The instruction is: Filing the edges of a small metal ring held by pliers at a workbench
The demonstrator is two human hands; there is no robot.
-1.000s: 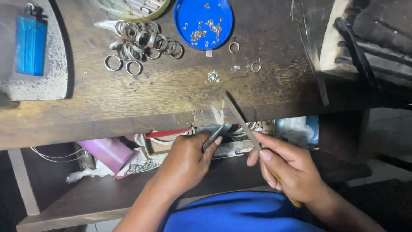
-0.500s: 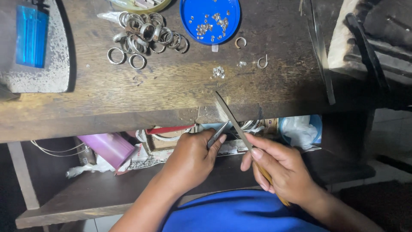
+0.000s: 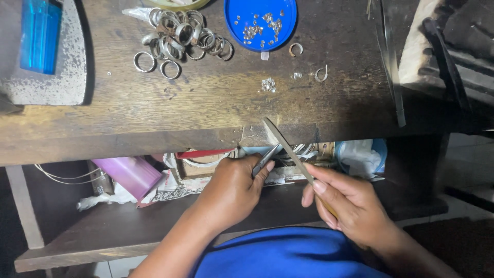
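My left hand (image 3: 232,189) grips a small pair of metal pliers (image 3: 265,159) whose jaws point up at the front edge of the wooden workbench (image 3: 154,118). My right hand (image 3: 350,203) holds a long flat metal file (image 3: 288,149) by its handle. The file slants up to the left and its tip lies against the bench edge, just above the plier jaws. Whatever the pliers pinch is too small to make out. Both hands sit below the bench top, over my blue shirt.
On the bench lie a heap of metal rings (image 3: 180,36), a blue round dish (image 3: 260,20) with several tiny pieces, two loose ring pieces (image 3: 296,49), a blue lighter (image 3: 40,33) on a grey block. A lower shelf holds a pink box (image 3: 131,175), papers, a bag.
The file has slid forward and up along the bench edge, and both hands have shifted slightly right. The view has tilted down a little.
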